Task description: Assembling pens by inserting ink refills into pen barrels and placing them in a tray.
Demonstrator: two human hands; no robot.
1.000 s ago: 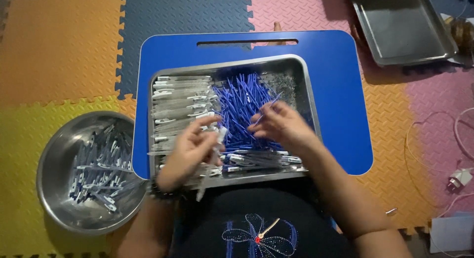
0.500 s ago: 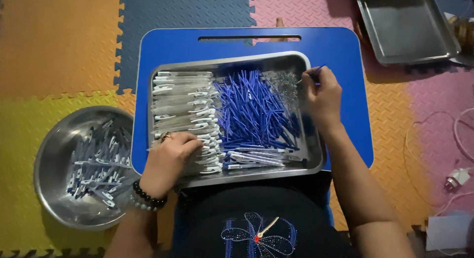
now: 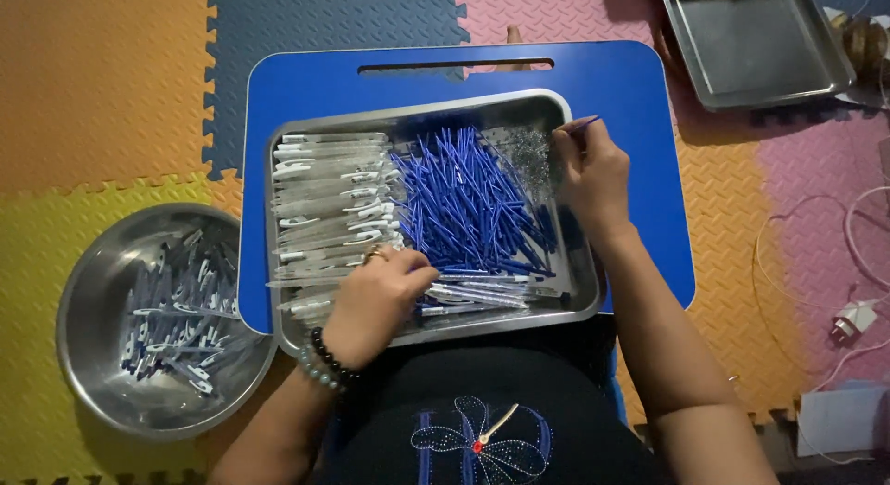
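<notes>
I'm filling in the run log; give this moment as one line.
left hand: on clear pen barrels | right hand: holds blue refill | steel tray: on blue lap desk

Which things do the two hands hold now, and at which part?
The right hand pinches a thin blue pen refill near its lower end. The left hand rests on the clear pen barrels; its grip is hidden.

A tray sat on a lap desk; a bowl lay at eight o'clock, a second tray at one o'clock.
</notes>
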